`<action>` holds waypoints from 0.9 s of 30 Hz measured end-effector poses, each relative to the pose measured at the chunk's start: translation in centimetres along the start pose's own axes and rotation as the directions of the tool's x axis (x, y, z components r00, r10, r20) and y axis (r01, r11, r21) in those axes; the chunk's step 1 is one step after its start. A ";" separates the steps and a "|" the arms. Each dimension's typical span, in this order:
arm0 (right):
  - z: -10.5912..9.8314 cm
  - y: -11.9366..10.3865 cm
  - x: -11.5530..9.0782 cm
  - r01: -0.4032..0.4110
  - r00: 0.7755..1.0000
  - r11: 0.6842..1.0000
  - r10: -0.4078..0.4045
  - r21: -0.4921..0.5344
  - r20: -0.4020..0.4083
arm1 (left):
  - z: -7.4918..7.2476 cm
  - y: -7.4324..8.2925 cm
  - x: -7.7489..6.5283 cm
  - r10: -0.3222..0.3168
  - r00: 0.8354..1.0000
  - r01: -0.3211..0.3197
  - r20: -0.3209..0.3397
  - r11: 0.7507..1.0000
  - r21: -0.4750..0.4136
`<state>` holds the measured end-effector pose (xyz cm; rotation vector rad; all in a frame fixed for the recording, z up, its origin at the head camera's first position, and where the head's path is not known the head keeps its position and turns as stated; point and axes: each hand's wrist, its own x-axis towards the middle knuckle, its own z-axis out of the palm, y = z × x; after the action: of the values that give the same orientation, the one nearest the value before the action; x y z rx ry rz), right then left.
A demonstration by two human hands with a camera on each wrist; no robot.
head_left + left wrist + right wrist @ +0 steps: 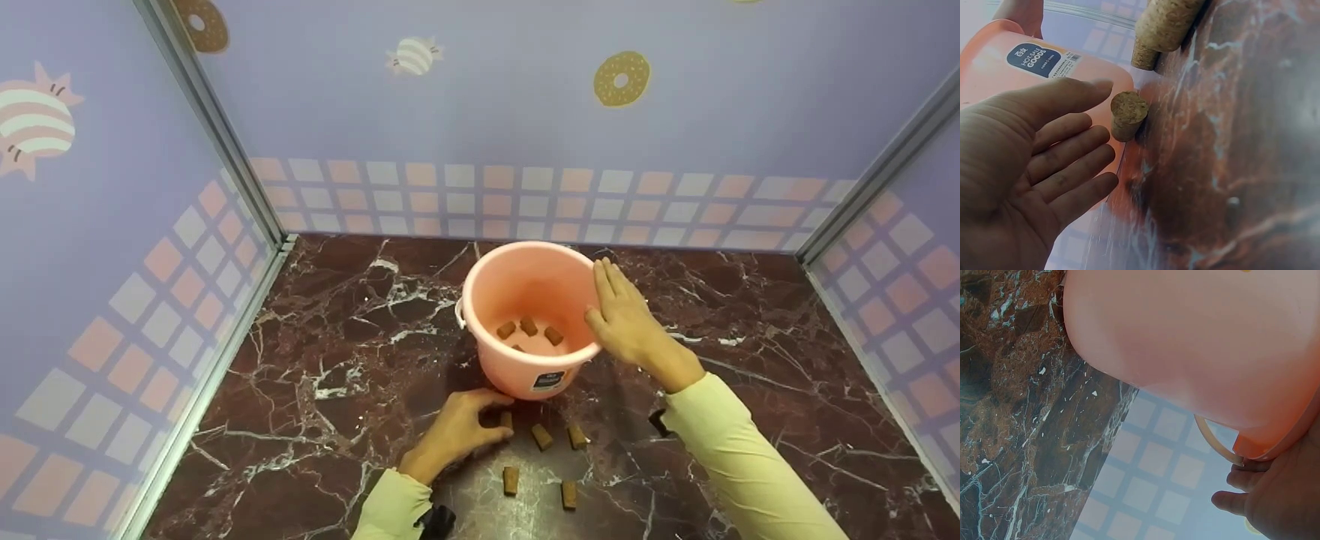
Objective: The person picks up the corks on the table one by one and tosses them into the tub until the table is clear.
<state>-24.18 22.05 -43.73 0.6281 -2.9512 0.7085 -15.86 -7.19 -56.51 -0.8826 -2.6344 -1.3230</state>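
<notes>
Fingers of the left hand (457, 426) are standing apart from the thumb, loosely open and holding nothing. Whether the skin is touching the nearest cork (1129, 115) cannot be told; that cork is lying on the bench (337, 360), between thumb and fingertips, close to the foot of the bucket (496, 369). By judgement, the step in hand is looking like a pick-up. It is calling for a light pinch, thumb and forefinger closing evenly on the sides, since a tapered cork is probably inviting a roll under a one-sided push.

A second cork (511, 481) is lying on the near side of it; the fingers are needing to clear it. The bucket is standing upright, with at least four corks (528, 326) showing inside, one partly hidden by the rim. To the right of the nearest cork, three more corks (541, 437) are lying loose on the bench, well worth leaving undisturbed.

Beyond them, the right hand (630, 322) is resting against the bucket's rim, fingers extended nearly straight, not curled round it. That contact is likely steadying the bucket; gentle pressure is probably sufficing, as a hard push is risking a slide.
</notes>
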 end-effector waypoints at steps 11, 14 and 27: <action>0.0 0.0 0.0 -0.001 1.000 1.000 0.001 -0.001 -0.002 | 0.2 -0.1 -0.1 -0.010 1.000 0.010 0.022 1.000 0.005; 0.1 0.0 0.0 0.000 1.000 1.000 0.000 0.000 -0.006 | 0.2 -0.1 -0.1 -0.008 1.000 0.008 0.030 1.000 0.013; -0.1 -0.1 -0.2 0.007 1.000 1.000 -0.007 0.004 -0.008 | 0.3 0.0 -0.1 -0.030 0.998 0.026 0.064 0.998 0.055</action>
<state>-24.01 22.09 -43.68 0.6340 -2.9398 0.7144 -15.68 -6.96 -56.72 -0.8997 -2.7273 -1.2432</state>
